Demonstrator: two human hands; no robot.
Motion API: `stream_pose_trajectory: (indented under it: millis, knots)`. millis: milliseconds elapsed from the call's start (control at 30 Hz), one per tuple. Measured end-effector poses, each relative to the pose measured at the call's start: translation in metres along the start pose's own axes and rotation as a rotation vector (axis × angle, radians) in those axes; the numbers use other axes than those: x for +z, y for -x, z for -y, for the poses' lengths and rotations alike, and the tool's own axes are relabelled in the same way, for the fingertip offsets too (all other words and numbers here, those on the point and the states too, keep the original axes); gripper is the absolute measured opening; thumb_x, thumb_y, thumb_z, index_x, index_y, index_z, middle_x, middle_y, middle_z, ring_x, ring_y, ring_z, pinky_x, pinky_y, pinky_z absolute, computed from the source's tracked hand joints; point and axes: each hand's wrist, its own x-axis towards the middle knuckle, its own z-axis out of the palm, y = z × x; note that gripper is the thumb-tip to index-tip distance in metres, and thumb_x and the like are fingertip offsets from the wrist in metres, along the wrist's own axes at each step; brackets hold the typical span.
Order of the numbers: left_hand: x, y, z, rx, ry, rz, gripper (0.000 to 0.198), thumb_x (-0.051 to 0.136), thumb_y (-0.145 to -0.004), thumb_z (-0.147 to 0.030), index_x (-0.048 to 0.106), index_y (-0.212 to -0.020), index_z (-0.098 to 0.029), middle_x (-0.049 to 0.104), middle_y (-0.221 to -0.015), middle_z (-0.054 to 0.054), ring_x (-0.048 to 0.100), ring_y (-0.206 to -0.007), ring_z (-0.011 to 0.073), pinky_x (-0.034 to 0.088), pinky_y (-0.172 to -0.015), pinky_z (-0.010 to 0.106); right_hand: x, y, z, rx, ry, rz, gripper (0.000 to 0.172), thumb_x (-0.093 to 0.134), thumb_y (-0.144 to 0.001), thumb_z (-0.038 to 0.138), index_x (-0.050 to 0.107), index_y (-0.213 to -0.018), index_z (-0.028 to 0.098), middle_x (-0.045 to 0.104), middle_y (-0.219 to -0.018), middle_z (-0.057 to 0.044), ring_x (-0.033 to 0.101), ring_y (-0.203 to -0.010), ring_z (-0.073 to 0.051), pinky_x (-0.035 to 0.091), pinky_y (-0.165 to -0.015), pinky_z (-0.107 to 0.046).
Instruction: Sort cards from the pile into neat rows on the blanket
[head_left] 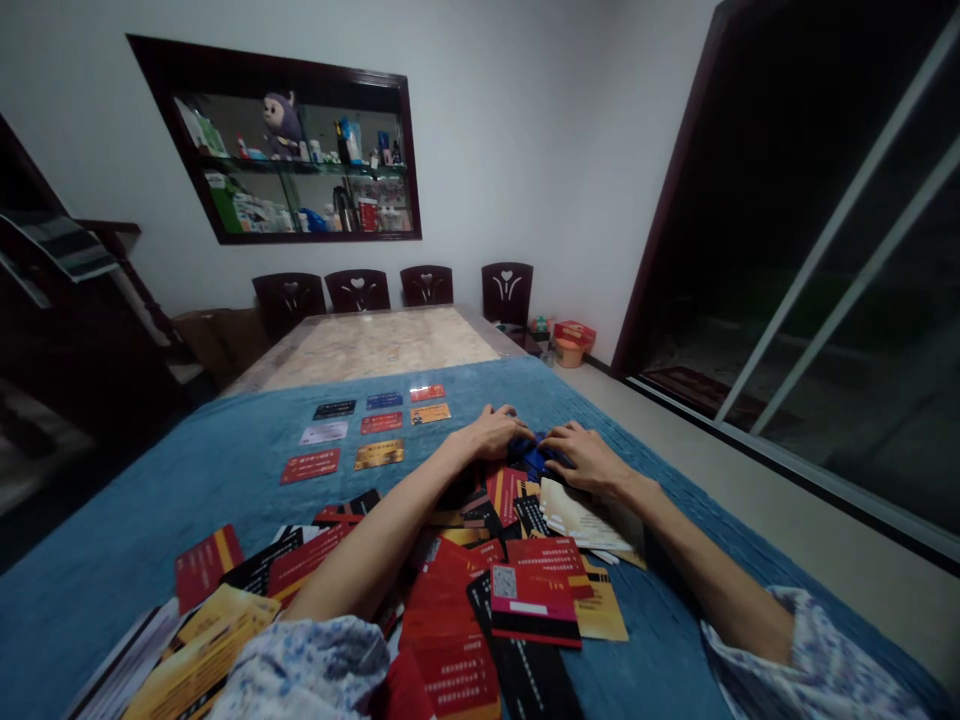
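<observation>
I'm watching remotely via head cam. L hand point(493, 432) and R hand point(581, 455) are resting close tog. at the far edge of the pile, and some dk blue cards point(535, 460) are sitting b/w them. L fingers are bending down over the blue; can't tell if they're pinching it. R fingers are curling in from the other side, thumb nearer me; can't tell if they're clamped on a card either.

A cream card point(581, 515) is lying just this side of R hand. The card pile point(457, 590) is spreading toward me under and around L forearm, mostly red, blk and gold; a red card w/ QR code point(536, 597) is lying on top. Fwd-left of the pile, 8 cards are lying apart in 3 rows: blk point(334, 410), blue point(385, 401), red at the back; silvery, red, gold mid; red point(310, 465), gold nearest. A blue cloth point(135, 540) is covering the near part of the table point(375, 345), w/ dk chairs point(507, 292) standing past the far end.
</observation>
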Motion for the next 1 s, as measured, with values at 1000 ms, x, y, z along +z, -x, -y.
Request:
stream_pose_trajectory:
  millis: [1000]
  knots:
    - [0.024,0.017,0.005,-0.213,0.495,-0.409,0.043,0.051,-0.067,-0.002,0.079,-0.098,-0.011,0.073,-0.077,0.002,0.062,-0.074,0.0144,0.048,-0.074,0.022,0.010,0.000,-0.003,-0.064,-0.123,-0.224,0.023,0.054,-0.089,0.027,0.073,-0.100,0.018,0.071,-0.099,-0.011,0.053,-0.100,-0.025,0.040,-0.087,-0.037]
